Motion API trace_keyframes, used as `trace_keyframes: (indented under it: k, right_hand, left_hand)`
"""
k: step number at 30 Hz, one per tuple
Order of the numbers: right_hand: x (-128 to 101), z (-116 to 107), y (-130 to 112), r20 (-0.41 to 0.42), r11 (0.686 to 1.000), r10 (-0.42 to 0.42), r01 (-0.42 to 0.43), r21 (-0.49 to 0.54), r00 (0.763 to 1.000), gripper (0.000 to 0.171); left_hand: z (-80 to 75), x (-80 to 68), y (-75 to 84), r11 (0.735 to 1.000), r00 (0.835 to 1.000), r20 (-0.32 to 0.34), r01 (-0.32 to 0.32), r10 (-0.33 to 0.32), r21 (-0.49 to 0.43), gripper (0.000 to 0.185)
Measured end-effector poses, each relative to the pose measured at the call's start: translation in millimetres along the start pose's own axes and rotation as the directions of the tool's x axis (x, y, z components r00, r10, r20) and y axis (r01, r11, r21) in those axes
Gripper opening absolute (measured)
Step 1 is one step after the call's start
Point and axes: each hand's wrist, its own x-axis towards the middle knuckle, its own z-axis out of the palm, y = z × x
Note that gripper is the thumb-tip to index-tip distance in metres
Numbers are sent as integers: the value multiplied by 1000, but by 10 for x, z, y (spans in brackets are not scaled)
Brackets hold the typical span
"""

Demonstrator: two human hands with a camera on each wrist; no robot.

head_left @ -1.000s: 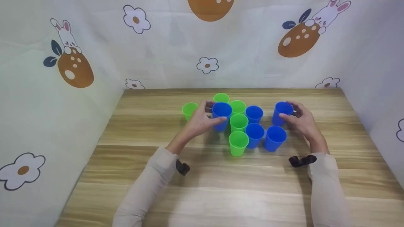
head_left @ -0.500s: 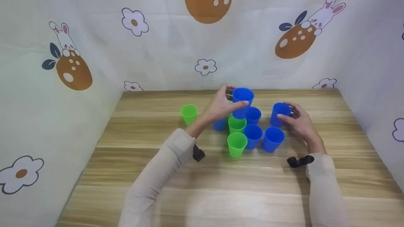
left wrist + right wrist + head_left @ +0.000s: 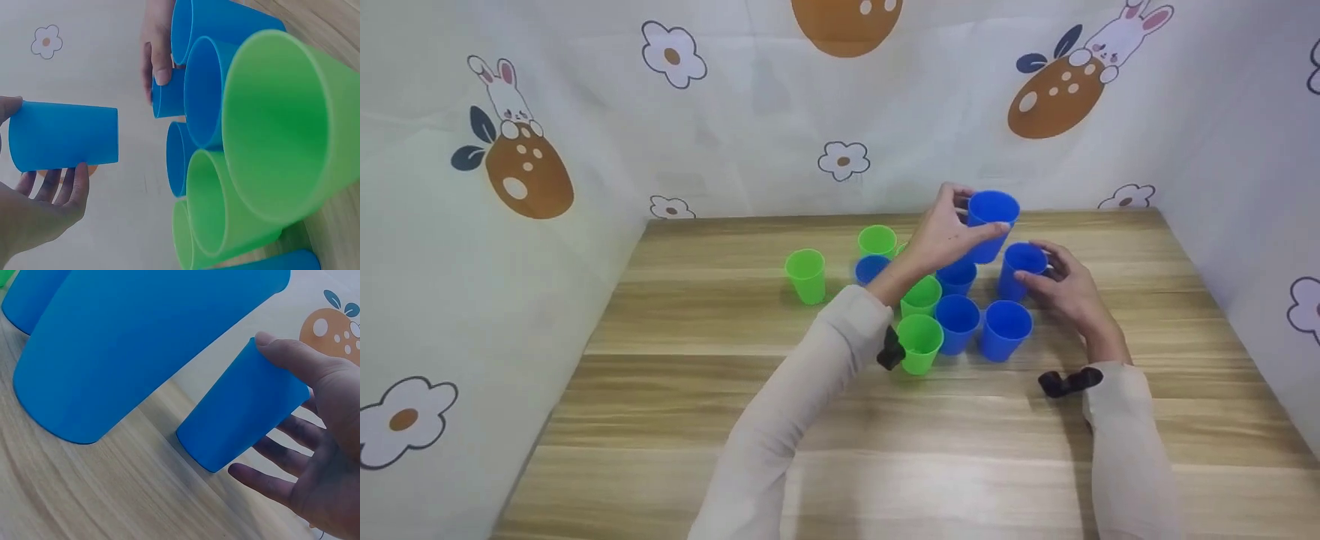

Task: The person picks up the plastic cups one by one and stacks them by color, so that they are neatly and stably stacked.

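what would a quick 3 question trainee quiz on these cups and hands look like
1. True or false: the left hand holds a green cup.
2. What stands under the right hand? A) a blue cup on the table B) a green cup C) nothing
3. Fill in: the lifted blue cup is held ___ the wooden table.

Key:
1. False; it holds the lifted blue cup.
2. A; its thumb and fingers are round the blue cup on the table.
3. above.
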Motion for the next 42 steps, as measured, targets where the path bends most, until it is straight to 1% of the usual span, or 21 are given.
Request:
trace_keyframes:
  k: [7,10,14,17,21,27,30,35,38,40,42]
  right_hand:
    - [-13,-15,8,3,999,37,-37,-19,999,87]
    - [-9,-8,15,-2,999,28,-28,-19,1000,86]
    - [-2,16,28,-3,1000,-10,10,0,1000,85]
    - [1,20,33,3,1000,-7,7,-2,1000,87]
    - [8,2,33,7,1000,20,-20,-23,1000,92]
    - [8,-8,33,-1,999,31,-31,-21,1000,92]
    - [-5,-11,29,-6,999,32,-32,-32,999,94]
    - [-13,-1,22,-17,999,-10,9,-38,1000,93]
    - [-2,16,25,-21,999,-25,25,-25,999,90]
    - [4,24,30,-26,999,-30,30,-20,999,88]
    - [5,24,33,-30,999,-36,36,-2,999,87]
  left_hand:
    - [230,123,14,1000,999,-44,20,-21,-23,71]
    - [314,148,-13,999,999,-49,19,-21,-36,71]
    - [420,161,-63,997,999,-37,-22,20,-72,69]
    - [494,174,-75,994,999,-29,-42,39,-98,67]
    - [588,203,-48,995,999,-34,-5,1,-96,65]
    - [706,240,-53,998,998,-35,53,-55,-42,64]
    - [753,249,-87,997,997,-30,72,-72,-23,64]
    - [792,251,-159,997,997,-10,80,-80,8,64]
    - [767,247,-189,997,997,7,76,-76,17,68]
    - [727,244,-195,998,997,12,70,-70,5,70]
    - [675,247,-202,999,999,4,40,-40,-6,70]
